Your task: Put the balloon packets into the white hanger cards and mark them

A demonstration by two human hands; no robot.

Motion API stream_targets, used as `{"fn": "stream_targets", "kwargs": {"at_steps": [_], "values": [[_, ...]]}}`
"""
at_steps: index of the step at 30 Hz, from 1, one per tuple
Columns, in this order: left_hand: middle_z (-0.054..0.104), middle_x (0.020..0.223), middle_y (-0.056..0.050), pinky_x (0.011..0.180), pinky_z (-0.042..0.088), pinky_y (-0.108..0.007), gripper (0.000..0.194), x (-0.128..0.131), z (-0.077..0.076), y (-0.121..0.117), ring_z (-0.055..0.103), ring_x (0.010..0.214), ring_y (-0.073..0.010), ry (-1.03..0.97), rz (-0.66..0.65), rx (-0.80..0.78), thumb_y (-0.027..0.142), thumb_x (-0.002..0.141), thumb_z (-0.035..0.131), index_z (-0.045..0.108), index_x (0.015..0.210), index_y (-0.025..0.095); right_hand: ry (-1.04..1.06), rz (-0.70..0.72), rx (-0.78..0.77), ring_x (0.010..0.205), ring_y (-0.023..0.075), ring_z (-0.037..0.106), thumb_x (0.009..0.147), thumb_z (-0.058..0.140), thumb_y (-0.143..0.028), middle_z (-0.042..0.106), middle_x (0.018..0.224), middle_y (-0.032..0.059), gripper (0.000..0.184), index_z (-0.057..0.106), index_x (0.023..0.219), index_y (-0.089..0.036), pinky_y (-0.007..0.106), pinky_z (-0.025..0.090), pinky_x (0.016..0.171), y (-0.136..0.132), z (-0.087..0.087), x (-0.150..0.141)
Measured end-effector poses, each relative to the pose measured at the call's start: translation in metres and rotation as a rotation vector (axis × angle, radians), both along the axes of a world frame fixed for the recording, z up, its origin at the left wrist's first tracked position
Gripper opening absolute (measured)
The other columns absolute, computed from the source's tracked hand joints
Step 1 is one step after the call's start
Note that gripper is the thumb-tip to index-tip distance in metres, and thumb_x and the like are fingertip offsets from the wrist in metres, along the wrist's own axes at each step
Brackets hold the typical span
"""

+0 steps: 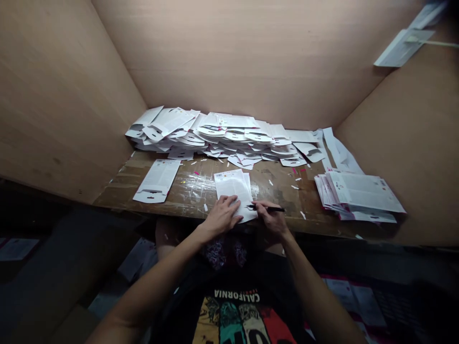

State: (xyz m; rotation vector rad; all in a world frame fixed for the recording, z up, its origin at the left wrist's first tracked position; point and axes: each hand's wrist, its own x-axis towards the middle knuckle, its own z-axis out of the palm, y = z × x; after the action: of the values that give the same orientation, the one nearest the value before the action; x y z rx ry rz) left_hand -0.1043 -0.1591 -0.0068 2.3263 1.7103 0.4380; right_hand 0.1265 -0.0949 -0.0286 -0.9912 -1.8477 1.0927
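My left hand (220,217) lies on a small stack of white printed hanger cards (231,187), pressing it to the tabletop without gripping it. My right hand (272,219) grips a black pen (268,209), whose tip is at the stack's lower right part. The pen's contact with the paper is partly hidden by my fingers. A single white card (157,180) with a hang-slot tab lies to the left of my hands. A large loose heap of similar cards (222,136) spreads across the back of the table.
A neat pile of pink-edged printed cards (358,196) sits at the table's right end. The worn, taped wooden tabletop (190,196) holds small paper scraps and meets plywood walls (229,52) on three sides. A white sheet (401,48) hangs high at the upper right.
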Motion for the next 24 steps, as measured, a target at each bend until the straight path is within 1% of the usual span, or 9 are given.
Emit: {"fn": "stream_targets", "kwargs": {"at_steps": [2,3,5,11,13,17,19,22,24], "values": [[0.056,0.151,-0.012,0.116,0.044,-0.051,0.047,-0.007,-0.004,0.002,0.049,0.131,-0.0336,-0.049,-0.023,0.030,0.043,0.099,0.066,0.062,0.141,0.023,-0.001,0.021,-0.027,0.085,0.0252,0.075,0.099,0.062,-0.052,0.081,0.095,0.0080,0.037,0.081,0.099,-0.021,0.037,0.061,0.075,0.004,0.002,-0.002],[0.056,0.150,-0.012,0.116,0.044,-0.050,0.047,-0.009,-0.005,0.004,0.049,0.130,-0.0327,-0.074,-0.027,0.038,0.043,0.099,0.067,0.063,0.140,0.022,0.000,0.010,-0.040,0.081,0.0247,0.074,0.097,0.064,-0.052,0.081,0.092,0.0078,0.035,0.082,0.095,-0.021,0.036,0.061,0.072,0.006,0.003,-0.003],[0.056,0.150,-0.012,0.117,0.044,-0.049,0.049,-0.011,-0.009,0.006,0.048,0.130,-0.0325,-0.115,-0.021,0.041,0.044,0.096,0.071,0.065,0.139,0.022,-0.013,0.002,-0.037,0.077,0.0238,0.073,0.095,0.065,-0.050,0.081,0.089,0.0076,0.034,0.082,0.094,-0.020,0.035,0.059,0.069,0.009,0.002,-0.006],[0.056,0.148,-0.012,0.116,0.045,-0.051,0.052,-0.013,-0.020,0.011,0.048,0.130,-0.0331,-0.164,-0.015,0.032,0.044,0.091,0.078,0.068,0.137,0.022,-0.033,0.033,-0.044,0.075,0.0232,0.072,0.095,0.066,-0.048,0.081,0.088,0.0069,0.033,0.083,0.093,-0.020,0.034,0.058,0.067,0.010,-0.002,-0.006],[0.056,0.147,-0.012,0.115,0.046,-0.051,0.050,-0.016,-0.021,0.013,0.049,0.128,-0.0329,-0.164,-0.026,0.022,0.045,0.091,0.078,0.069,0.135,0.024,-0.038,0.056,-0.060,0.076,0.0234,0.073,0.095,0.067,-0.048,0.081,0.090,0.0068,0.032,0.084,0.096,-0.021,0.035,0.059,0.069,0.011,-0.002,-0.005],[0.058,0.142,-0.012,0.111,0.048,-0.049,0.048,-0.018,-0.016,0.019,0.053,0.123,-0.0318,-0.177,-0.049,-0.010,0.042,0.087,0.083,0.072,0.129,0.024,-0.015,0.163,-0.099,0.088,0.0259,0.077,0.095,0.069,-0.049,0.083,0.102,0.0064,0.032,0.083,0.108,-0.024,0.039,0.063,0.080,0.013,-0.001,-0.003],[0.060,0.138,-0.011,0.108,0.050,-0.047,0.043,-0.015,-0.011,0.023,0.055,0.118,-0.0309,-0.183,-0.033,-0.026,0.042,0.085,0.084,0.074,0.121,0.022,0.037,0.152,-0.140,0.092,0.0267,0.078,0.096,0.068,-0.051,0.082,0.104,0.0074,0.034,0.082,0.112,-0.023,0.040,0.064,0.082,0.014,-0.002,-0.004],[0.063,0.126,-0.011,0.099,0.052,-0.048,0.036,-0.001,-0.001,0.029,0.057,0.107,-0.0306,-0.140,0.081,-0.041,0.048,0.087,0.081,0.074,0.108,0.020,0.121,0.033,-0.169,0.095,0.0268,0.079,0.100,0.063,-0.052,0.081,0.108,0.0098,0.040,0.076,0.123,-0.023,0.040,0.065,0.082,0.012,-0.006,-0.006],[0.064,0.117,-0.011,0.093,0.052,-0.049,0.034,0.011,0.004,0.032,0.056,0.104,-0.0318,-0.084,0.183,-0.049,0.051,0.089,0.078,0.072,0.100,0.020,0.126,0.008,-0.140,0.100,0.0270,0.079,0.102,0.060,-0.052,0.080,0.113,0.0108,0.041,0.072,0.129,-0.023,0.041,0.065,0.084,0.010,-0.008,-0.009]]}}
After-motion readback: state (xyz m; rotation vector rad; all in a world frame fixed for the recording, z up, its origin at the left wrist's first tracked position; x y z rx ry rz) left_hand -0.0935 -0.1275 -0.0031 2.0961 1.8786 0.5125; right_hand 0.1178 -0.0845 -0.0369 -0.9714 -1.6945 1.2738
